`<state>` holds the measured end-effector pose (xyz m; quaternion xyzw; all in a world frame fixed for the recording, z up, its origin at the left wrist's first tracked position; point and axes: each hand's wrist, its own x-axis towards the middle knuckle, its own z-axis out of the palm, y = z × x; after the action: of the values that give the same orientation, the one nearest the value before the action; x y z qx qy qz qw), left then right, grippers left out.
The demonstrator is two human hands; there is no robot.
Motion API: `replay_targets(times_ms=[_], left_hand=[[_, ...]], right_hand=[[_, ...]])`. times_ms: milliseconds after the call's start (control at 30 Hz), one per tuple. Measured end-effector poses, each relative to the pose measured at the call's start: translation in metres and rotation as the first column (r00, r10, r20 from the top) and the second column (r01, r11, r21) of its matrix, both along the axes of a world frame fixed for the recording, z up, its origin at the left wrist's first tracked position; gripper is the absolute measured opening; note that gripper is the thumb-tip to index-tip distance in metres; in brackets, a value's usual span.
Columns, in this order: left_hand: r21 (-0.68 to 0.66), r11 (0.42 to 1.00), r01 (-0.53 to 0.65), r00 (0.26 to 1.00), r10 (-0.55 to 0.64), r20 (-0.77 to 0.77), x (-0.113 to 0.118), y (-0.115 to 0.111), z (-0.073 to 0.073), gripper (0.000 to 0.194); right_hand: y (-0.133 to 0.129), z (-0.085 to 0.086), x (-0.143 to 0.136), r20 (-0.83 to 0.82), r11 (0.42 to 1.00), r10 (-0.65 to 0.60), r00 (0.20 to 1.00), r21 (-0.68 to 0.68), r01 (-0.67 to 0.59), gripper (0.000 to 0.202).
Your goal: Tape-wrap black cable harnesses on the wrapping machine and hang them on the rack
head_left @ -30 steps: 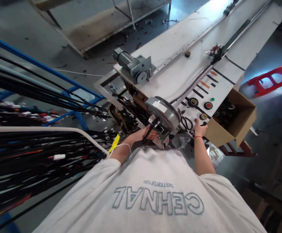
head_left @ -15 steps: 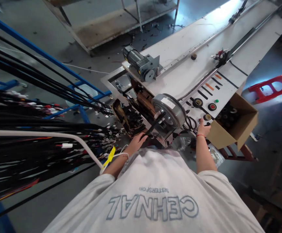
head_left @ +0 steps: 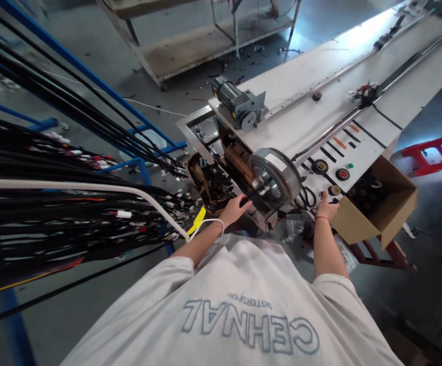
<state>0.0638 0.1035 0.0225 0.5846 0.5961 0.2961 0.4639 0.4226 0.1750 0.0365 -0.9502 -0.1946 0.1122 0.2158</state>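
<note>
My left hand is closed round the end of a black, rod-like cable bundle. That bundle runs up to the hub of a grey ring-shaped wheel at the near end of the white bench. My right hand rests at the bench's front edge, thumb and fingers apart, with no object visible in it. A digit of it reaches a small reddish spot, perhaps a button, beside a tape roll. More rolls, a black one and one with a red centre, lie just beyond.
A grey motor stands on the white bench. An open cardboard box with dark rolls is at right, near a red plastic stool. Black cables hang on a blue rack at left. A white cord with a yellow tag crosses my left wrist.
The whole view has shifted, so bench and hands appear farther right and slightly lower. My left hand sits closer to the wheel, its fingers more curled. My right hand stays at the bench edge.
</note>
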Motion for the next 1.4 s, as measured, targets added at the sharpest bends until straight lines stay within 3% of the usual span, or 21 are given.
replay_targets(times_ms=[167, 300, 367, 433, 533, 633, 667, 733, 800, 867, 933, 1033, 1267, 1400], left_hand=[[0.017, 0.997, 0.069, 0.987, -0.066, -0.144, -0.009, 0.003, -0.013, 0.035], [-0.100, 0.960, 0.262, 0.954, -0.273, -0.122, -0.025, -0.006, -0.022, 0.044], [-0.193, 0.914, 0.357, 0.934, -0.356, 0.041, -0.038, -0.011, -0.020, 0.048], [-0.293, 0.840, 0.457, 0.875, -0.366, 0.318, -0.052, -0.013, -0.012, 0.055], [-0.393, 0.710, 0.584, 0.698, -0.192, 0.690, -0.065, -0.014, -0.001, 0.066], [-0.413, 0.659, 0.628, 0.580, -0.043, 0.813, -0.057, -0.017, 0.003, 0.058], [-0.406, 0.676, 0.615, 0.580, -0.038, 0.814, -0.051, -0.020, 0.003, 0.052], [-0.385, 0.776, 0.500, 0.684, -0.081, 0.725, -0.040, -0.028, 0.004, 0.044], [-0.295, 0.917, 0.268, 0.869, -0.098, 0.485, -0.034, -0.036, 0.007, 0.039], [-0.143, 0.984, 0.104, 0.975, -0.073, 0.208, -0.035, -0.043, 0.014, 0.038], [-0.058, 0.994, 0.089, 0.995, -0.087, 0.050, -0.039, -0.046, 0.020, 0.038], [-0.033, 0.993, 0.116, 0.993, -0.116, -0.012, -0.044, -0.049, 0.022, 0.037], [-0.078, 0.996, 0.038, 0.999, -0.041, -0.028, -0.041, -0.053, 0.000, 0.040], [-0.067, 0.996, -0.051, 0.997, 0.055, 0.047, -0.032, -0.039, -0.004, 0.047]], right_hand=[[0.002, 0.000, -0.001, -0.016, 1.000, -0.008, 1.000, -0.018, 0.008, 0.083], [0.002, 0.001, -0.001, -0.008, 1.000, -0.011, 1.000, -0.008, 0.011, 0.083], [0.001, 0.002, -0.002, -0.013, 1.000, -0.007, 1.000, 0.009, 0.007, 0.082], [0.001, 0.003, -0.002, -0.020, 1.000, 0.001, 1.000, 0.022, 0.000, 0.081], [0.001, 0.005, -0.003, -0.026, 1.000, 0.002, 1.000, 0.031, -0.001, 0.080], [0.001, 0.005, -0.003, -0.024, 0.999, -0.002, 1.000, 0.035, 0.003, 0.078], [0.001, 0.005, -0.003, -0.023, 0.999, -0.001, 1.000, 0.034, 0.002, 0.078], [0.000, 0.006, -0.003, -0.020, 0.999, 0.006, 1.000, 0.037, -0.005, 0.077], [0.000, 0.006, -0.002, -0.020, 0.999, 0.016, 1.000, 0.048, -0.015, 0.077], [0.000, 0.007, -0.002, -0.018, 0.998, 0.025, 1.000, 0.051, -0.024, 0.078], [0.000, 0.007, -0.003, -0.016, 0.999, 0.020, 1.000, 0.040, -0.019, 0.080], [0.000, 0.007, -0.004, -0.008, 1.000, 0.009, 1.000, 0.018, -0.009, 0.080], [0.000, 0.008, -0.006, 0.019, 1.000, 0.015, 1.000, -0.006, -0.015, 0.074], [0.000, 0.008, -0.005, 0.005, 1.000, 0.023, 1.000, 0.009, -0.023, 0.073]])
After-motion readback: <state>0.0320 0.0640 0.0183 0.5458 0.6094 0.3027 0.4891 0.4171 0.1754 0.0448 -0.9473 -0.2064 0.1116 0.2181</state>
